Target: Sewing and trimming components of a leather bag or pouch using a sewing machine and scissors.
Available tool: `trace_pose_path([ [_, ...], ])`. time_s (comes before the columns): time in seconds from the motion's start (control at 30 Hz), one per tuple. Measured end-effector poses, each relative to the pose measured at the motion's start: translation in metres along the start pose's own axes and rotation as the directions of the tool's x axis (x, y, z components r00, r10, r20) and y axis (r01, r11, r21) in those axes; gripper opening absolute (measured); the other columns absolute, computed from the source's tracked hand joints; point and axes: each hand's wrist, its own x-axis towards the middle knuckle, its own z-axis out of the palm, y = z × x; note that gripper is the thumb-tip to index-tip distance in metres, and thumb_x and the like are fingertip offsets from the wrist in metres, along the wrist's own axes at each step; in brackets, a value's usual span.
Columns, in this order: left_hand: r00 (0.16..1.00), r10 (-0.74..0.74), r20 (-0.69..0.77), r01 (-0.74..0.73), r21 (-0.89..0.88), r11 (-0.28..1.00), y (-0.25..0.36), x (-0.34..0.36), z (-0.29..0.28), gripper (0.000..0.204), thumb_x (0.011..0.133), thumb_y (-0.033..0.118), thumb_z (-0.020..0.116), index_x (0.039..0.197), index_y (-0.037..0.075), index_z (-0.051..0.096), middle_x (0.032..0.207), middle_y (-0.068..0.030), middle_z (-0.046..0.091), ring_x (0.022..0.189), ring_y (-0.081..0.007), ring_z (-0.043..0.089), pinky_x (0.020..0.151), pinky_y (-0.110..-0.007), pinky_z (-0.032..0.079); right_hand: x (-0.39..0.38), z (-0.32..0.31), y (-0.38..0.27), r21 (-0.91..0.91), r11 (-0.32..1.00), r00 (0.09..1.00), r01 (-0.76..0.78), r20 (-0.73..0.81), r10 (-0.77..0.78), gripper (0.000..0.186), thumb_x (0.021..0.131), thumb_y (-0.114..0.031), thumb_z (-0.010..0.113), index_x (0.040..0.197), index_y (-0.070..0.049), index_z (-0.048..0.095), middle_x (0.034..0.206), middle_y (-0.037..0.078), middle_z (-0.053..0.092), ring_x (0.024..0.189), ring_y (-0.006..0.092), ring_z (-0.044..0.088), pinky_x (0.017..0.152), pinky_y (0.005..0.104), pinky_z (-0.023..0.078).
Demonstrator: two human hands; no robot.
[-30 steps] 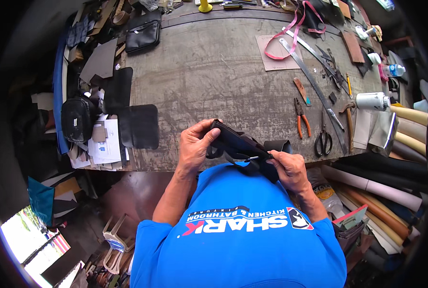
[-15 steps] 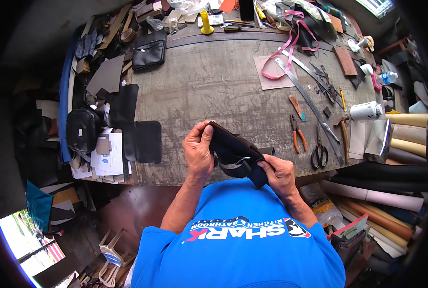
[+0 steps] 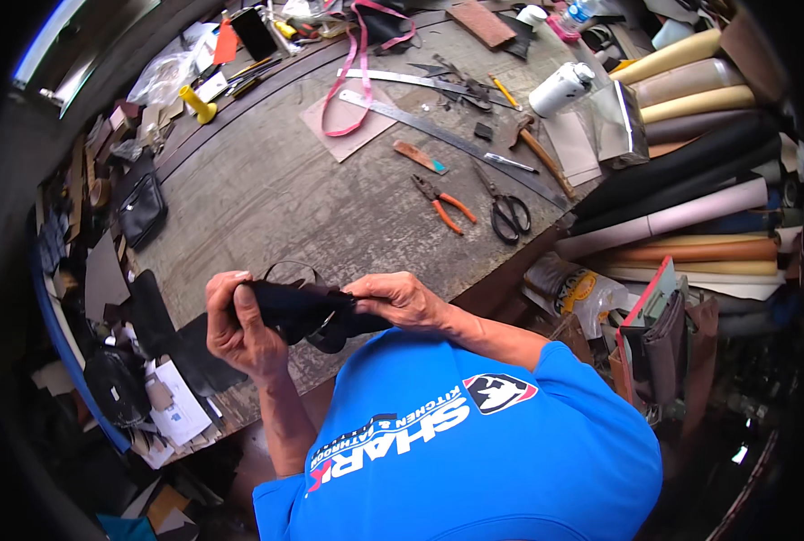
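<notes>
A dark fabric or leather piece, pouch-like [image 3: 294, 308], is stretched between my hands above the near edge of the worktable [image 3: 239, 203]. It has a strap and a small metal fitting that catches the light. My left hand [image 3: 247, 329] grips its left end, thumb pressed over the top edge. At the other end, my right hand [image 3: 404, 300] pinches it between thumb and fingers. A thin dark loop [image 3: 295, 263] arches up behind it. The exact kind of piece is hard to make out.
Orange-handled pliers [image 3: 443, 206], black scissors [image 3: 508, 215], a hammer [image 3: 546, 155] and a long steel ruler [image 3: 456, 140] lie beyond my right hand. A white bottle [image 3: 561, 88] stands farther right, near rolled materials [image 3: 690, 167]. A black bag [image 3: 142, 209] lies at the left.
The head view has swung to the right, so the table appears tilted and shifted left. Both hands keep hold of the dark piece, which now lies more level.
</notes>
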Motion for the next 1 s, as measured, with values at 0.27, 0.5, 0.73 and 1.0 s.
trace_pose_path([
  [0.27, 0.953, 0.095, 0.287, -0.106, 0.025, 0.994, 0.019, 0.022, 0.000, 0.008, 0.088, -0.001, 0.061, 0.094, -0.004, 0.066, 0.082, -0.0117, 0.062, 0.075, -0.0198, 0.057, 0.069, -0.030, 0.046, -0.131, -0.227, 0.139, -0.713, 0.248, 0.748, -0.656, -0.658, 0.089, 0.050, 0.075, -0.016, 0.076, 0.117, -0.002, 0.053, 0.112, 0.022, 0.057, 0.106, 0.0392, 0.054, 0.092, 0.0471, 0.044],
  [0.5, 0.913, 0.045, 0.406, -0.043, -0.015, 0.999, 0.022, 0.023, 0.004, 0.011, 0.086, -0.002, 0.066, 0.097, -0.002, 0.067, 0.083, -0.0097, 0.062, 0.073, -0.0172, 0.058, 0.064, -0.028, 0.046, -0.121, -0.262, 0.123, -0.578, 0.275, 0.626, -0.768, -0.589, 0.512, 0.040, 0.077, -0.013, 0.077, 0.106, 0.003, 0.055, 0.094, 0.018, 0.065, 0.085, 0.0325, 0.065, 0.075, 0.0409, 0.053],
  [0.73, 0.903, 0.020, 0.430, -0.009, -0.028, 1.000, 0.027, 0.027, 0.001, 0.010, 0.085, -0.004, 0.064, 0.095, -0.005, 0.066, 0.083, -0.0117, 0.064, 0.074, -0.0161, 0.058, 0.065, -0.026, 0.045, -0.031, -0.132, -0.015, 0.032, 0.814, 0.791, -0.580, -0.214, 0.573, 0.049, 0.075, -0.016, 0.081, 0.111, 0.001, 0.052, 0.082, 0.003, 0.059, 0.073, 0.0136, 0.059, 0.067, 0.0253, 0.049],
  [1.0, 0.898, -0.016, 0.439, 0.030, -0.025, 0.999, 0.028, 0.023, -0.003, 0.012, 0.083, -0.002, 0.066, 0.096, -0.003, 0.067, 0.085, -0.0114, 0.065, 0.074, -0.0179, 0.059, 0.066, -0.029, 0.047, 0.029, -0.063, -0.117, -0.566, 0.823, 0.986, 0.046, 0.160, 0.054, 0.094, 0.052, -0.049, 0.093, 0.117, 0.002, 0.049, 0.097, 0.017, 0.055, 0.089, 0.0321, 0.059, 0.076, 0.0398, 0.047],
])
